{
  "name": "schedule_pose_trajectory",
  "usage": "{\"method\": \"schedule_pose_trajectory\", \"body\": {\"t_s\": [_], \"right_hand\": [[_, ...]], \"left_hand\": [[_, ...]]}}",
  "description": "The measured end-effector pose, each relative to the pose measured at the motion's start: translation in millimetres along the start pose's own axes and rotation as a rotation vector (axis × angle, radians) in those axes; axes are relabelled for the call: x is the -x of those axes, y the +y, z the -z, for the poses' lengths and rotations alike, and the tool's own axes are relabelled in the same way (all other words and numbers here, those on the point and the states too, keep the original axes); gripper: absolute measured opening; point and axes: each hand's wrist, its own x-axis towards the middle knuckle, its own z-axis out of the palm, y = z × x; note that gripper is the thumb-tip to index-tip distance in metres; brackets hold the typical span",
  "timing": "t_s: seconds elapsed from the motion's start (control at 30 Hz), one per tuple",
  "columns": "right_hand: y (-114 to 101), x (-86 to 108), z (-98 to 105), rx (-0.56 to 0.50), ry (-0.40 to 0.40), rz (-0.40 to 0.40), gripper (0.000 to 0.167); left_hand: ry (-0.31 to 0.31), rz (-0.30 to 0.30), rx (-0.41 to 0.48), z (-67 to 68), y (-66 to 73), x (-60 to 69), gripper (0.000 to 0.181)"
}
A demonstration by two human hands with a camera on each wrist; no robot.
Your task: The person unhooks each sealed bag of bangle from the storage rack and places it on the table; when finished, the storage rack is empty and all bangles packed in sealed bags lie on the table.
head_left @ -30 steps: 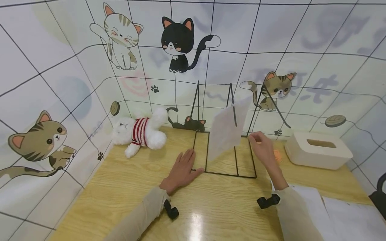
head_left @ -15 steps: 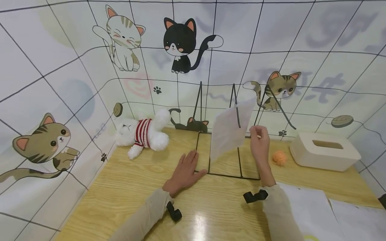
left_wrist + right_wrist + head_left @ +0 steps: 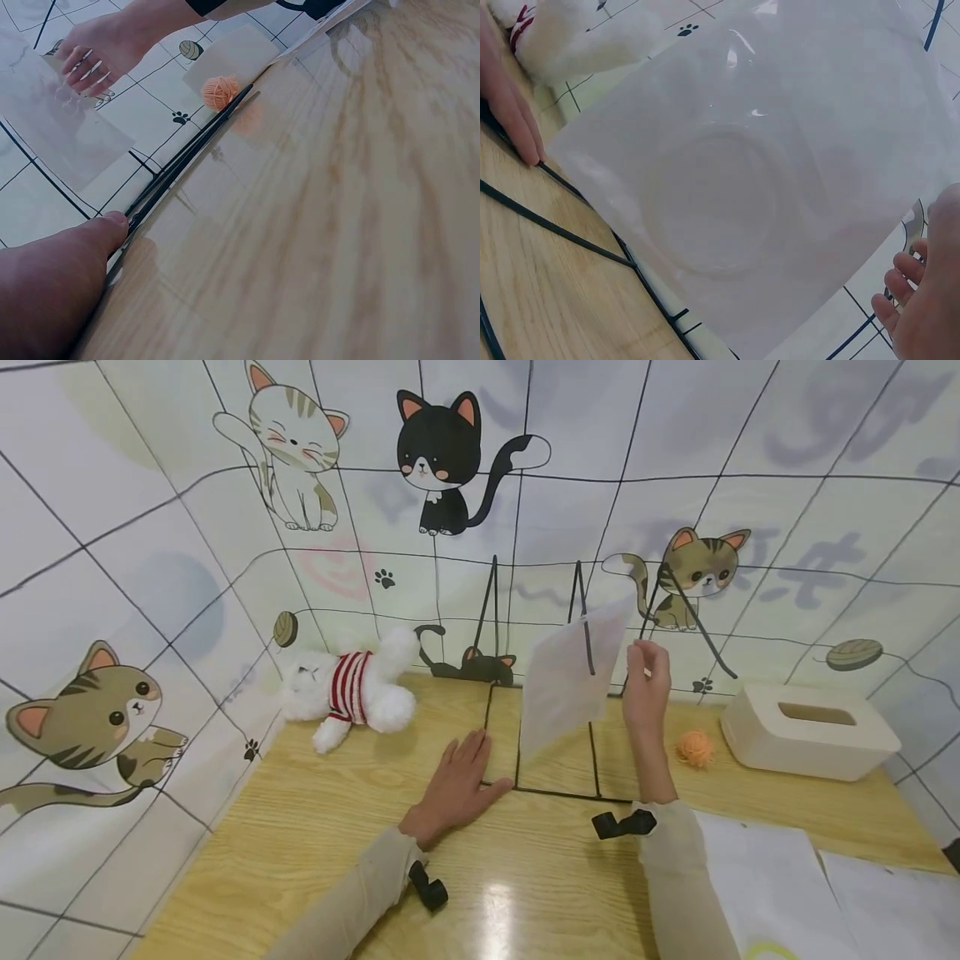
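Note:
A black wire rack [image 3: 555, 792] stands on the table against the wall, with a translucent white sheet [image 3: 573, 677] hanging from its middle upright. My left hand [image 3: 452, 791] rests flat at the rack's front left corner, fingers extended and thumb along the front wire. Beside the sheet's right edge is my right hand [image 3: 647, 722], raised with loosely curled fingers. In the right wrist view, those fingers [image 3: 901, 281] hold nothing visible, and the sheet [image 3: 720, 195] shows a faint round outline. The left wrist view shows my left thumb [image 3: 109, 229] against the rack's wire.
A white plush toy in a red-striped top [image 3: 351, 689] lies at the back left. Right of the rack are an orange yarn ball [image 3: 695, 748] and a white tissue box [image 3: 810, 735]. White papers [image 3: 772, 877] lie at the front right.
My right hand has left the rack's right side wire and risen toward the sheet's right edge. My left hand stays on the corner, and the sheet hangs much as before.

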Motion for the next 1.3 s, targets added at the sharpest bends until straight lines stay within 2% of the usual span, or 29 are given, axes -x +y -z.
{"method": "schedule_pose_trajectory", "body": {"t_s": [0.17, 0.47, 0.73, 0.83, 0.97, 1.07, 1.13, 1.3], "right_hand": [[-4, 5.8, 5, 0.009, -0.096, -0.003, 0.051], [-2, 6.8, 10, 0.007, -0.177, 0.029, 0.059], [-3, 7.9, 10, -0.025, -0.207, 0.061, 0.055], [-15, 12.0, 10, -0.034, -0.242, 0.047, 0.05], [-16, 12.7, 9, -0.041, -0.277, 0.033, 0.048], [-6, 8.9, 8, -0.033, -0.269, 0.041, 0.048], [-8, 9.2, 8, -0.019, -0.254, 0.042, 0.047], [-12, 10.2, 8, 0.049, -0.17, 0.041, 0.041]], "left_hand": [[0.03, -0.009, 0.002, 0.8, 0.9, 0.8, 0.087], [0.015, 0.007, 0.032, 0.0, 1.2, 3.4, 0.087], [0.016, 0.002, 0.045, -1.9, 0.1, 2.2, 0.087], [0.019, 0.0, 0.041, -2.2, -0.4, 1.1, 0.087], [0.023, -0.005, 0.042, -2.5, -1.0, 0.8, 0.087], [0.026, -0.009, 0.046, -2.1, -0.9, 1.1, 0.086], [0.027, -0.01, 0.047, -1.8, -0.6, 1.3, 0.086], [0.037, -0.017, 0.049, -1.2, 0.3, 1.8, 0.085]]}}
